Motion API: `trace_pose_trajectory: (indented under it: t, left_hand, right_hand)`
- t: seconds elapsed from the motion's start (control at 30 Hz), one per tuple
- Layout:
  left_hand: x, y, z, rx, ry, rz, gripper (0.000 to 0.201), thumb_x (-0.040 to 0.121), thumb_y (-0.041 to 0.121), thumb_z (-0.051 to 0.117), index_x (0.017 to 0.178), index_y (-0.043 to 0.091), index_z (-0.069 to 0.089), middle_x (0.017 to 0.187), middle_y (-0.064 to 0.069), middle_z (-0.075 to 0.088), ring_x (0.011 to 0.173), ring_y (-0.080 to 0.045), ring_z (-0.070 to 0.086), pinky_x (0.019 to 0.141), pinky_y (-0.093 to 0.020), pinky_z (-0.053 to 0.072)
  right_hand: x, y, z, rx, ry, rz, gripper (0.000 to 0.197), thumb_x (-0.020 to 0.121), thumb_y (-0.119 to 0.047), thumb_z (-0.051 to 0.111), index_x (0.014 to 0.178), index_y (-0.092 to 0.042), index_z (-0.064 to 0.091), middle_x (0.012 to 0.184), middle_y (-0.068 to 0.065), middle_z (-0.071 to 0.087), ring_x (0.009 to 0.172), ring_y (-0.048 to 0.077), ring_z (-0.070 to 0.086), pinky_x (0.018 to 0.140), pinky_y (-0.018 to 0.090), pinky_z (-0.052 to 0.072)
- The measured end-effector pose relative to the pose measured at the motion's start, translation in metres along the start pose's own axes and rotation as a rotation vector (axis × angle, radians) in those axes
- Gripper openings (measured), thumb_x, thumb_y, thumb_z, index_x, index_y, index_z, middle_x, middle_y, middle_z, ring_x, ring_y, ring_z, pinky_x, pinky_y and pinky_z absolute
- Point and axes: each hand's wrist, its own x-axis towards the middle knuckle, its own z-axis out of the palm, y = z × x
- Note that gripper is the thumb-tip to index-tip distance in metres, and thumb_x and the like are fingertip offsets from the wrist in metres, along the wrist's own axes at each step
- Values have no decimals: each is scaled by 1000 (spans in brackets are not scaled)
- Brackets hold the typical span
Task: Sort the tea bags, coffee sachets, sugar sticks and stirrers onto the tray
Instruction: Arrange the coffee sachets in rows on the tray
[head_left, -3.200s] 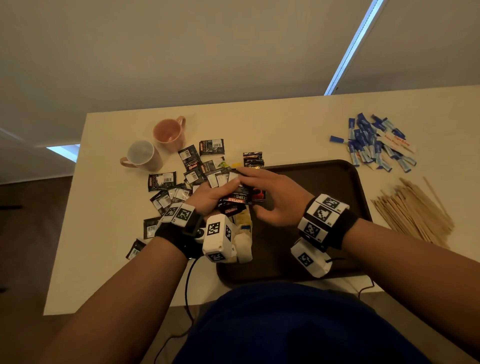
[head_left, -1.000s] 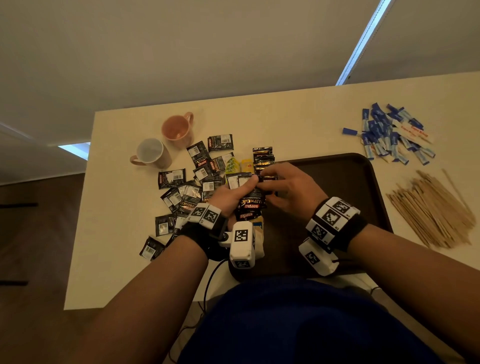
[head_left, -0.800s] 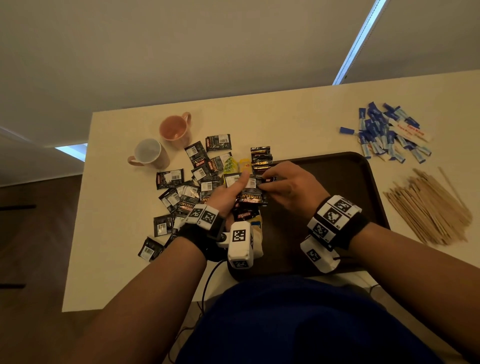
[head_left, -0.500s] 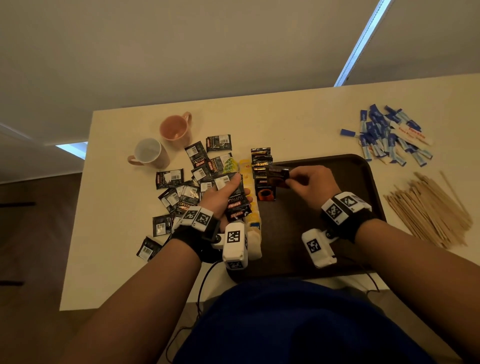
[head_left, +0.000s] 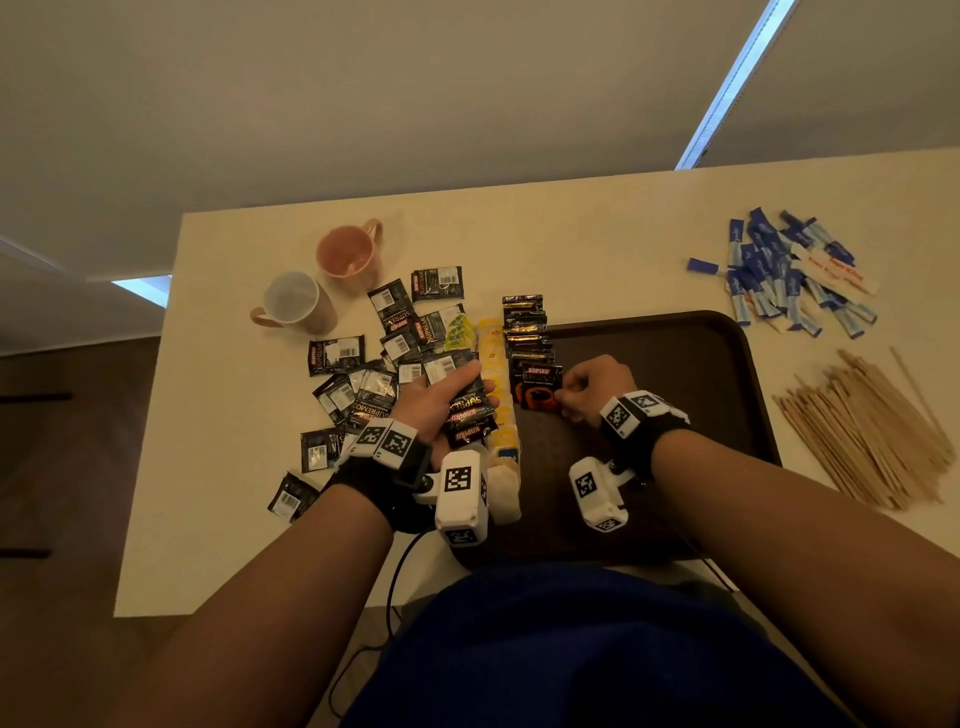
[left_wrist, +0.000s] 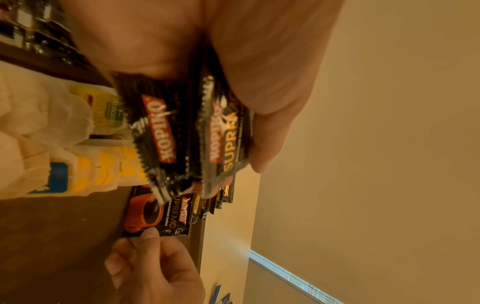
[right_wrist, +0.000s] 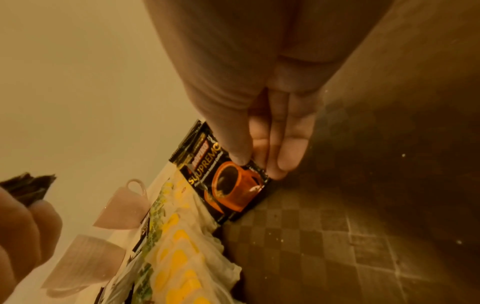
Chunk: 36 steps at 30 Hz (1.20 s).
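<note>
My left hand (head_left: 441, 395) grips a small stack of black coffee sachets (head_left: 470, 413) above the tray's left edge; the stack (left_wrist: 187, 133) fills the left wrist view. My right hand (head_left: 587, 387) pinches one coffee sachet (head_left: 537, 387) by its corner and holds it on the dark brown tray (head_left: 675, 374), at the near end of a row of coffee sachets (head_left: 524, 325). That sachet (right_wrist: 228, 185) shows an orange cup. A column of yellow tea bags (head_left: 496, 395) lies along the tray's left side. More sachets (head_left: 384, 364) lie scattered on the table to the left.
A pink mug (head_left: 350, 252) and a pale mug (head_left: 296, 304) stand at the back left. Blue sugar sticks (head_left: 789, 275) are heaped at the back right, with wooden stirrers (head_left: 872, 431) piled right of the tray. A cable (head_left: 395, 577) hangs off the table's near edge.
My right hand took one sachet from the stack in my left hand and brought it down to the tray beside the row. The left hand stayed with its stack.
</note>
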Motion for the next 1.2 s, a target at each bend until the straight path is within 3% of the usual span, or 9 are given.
trace_pose_trajectory:
  t: [0.17,0.4,0.5,0.63,0.8,0.9,1.0,1.07,1.2]
  left_hand:
    - [5,-2,-5,-4,1,22,32,91,20,68,117,3,61,90,-13,72,73,-24,70,64,-37,60]
    - [4,-2,-8,-28,-8,8,45,77,25,76,113,2,63,90,-13,72,74,-25,71,65,-38,60]
    - [6,-3,-9,-44,-9,5,35,85,21,72,112,2,63,89,-14,71,69,-24,71,61,-36,61]
    - [6,-4,-8,-32,-3,13,52,73,26,77,116,2,61,90,-14,71,72,-25,71,61,-37,59]
    - [4,-6,-7,-22,-28,22,48,72,26,78,111,3,62,91,-14,70,74,-26,71,63,-38,59]
    - [4,-6,-7,3,-26,22,52,70,28,80,112,2,62,90,-14,71,74,-27,71,65,-39,59]
    - [5,-6,-7,63,-20,29,66,68,33,82,119,-2,61,91,-13,73,75,-26,72,73,-43,59]
    - [3,-5,-4,131,-6,30,66,74,36,79,123,-4,61,91,-13,74,73,-24,72,70,-39,61]
    - [0,0,0,246,13,11,48,89,37,69,117,-1,60,88,-13,71,56,-16,70,46,-25,54]
  right_hand:
    - [6,-9,7,-91,15,-8,14,88,-24,69,77,-17,70,78,1,70,81,17,68,84,37,57]
    - [8,-13,10,-86,8,32,15,89,-27,69,80,-16,71,76,0,69,77,15,67,82,35,58]
    - [7,-12,9,-79,3,39,15,89,-27,68,82,-14,72,78,2,70,78,15,68,82,35,58]
    - [4,-10,7,-81,12,19,17,91,-26,67,84,-12,74,80,3,72,79,16,68,85,36,57]
    - [-2,-8,-5,-112,4,2,17,91,-29,67,85,-14,72,80,1,70,80,14,67,85,36,56]
    - [-13,-17,-14,-140,94,-164,15,89,-27,68,95,-14,72,89,-2,69,85,12,63,79,26,52]
    - [-29,-36,-18,-64,182,-487,15,87,-15,70,102,-16,72,95,-3,70,82,2,58,77,15,48]
    - [-37,-49,-18,-39,201,-666,19,85,-9,70,102,-16,73,96,-5,69,79,-5,56,76,7,43]
    - [-46,-61,-12,-76,197,-842,23,81,-12,73,104,-14,74,101,0,71,95,11,63,88,25,47]
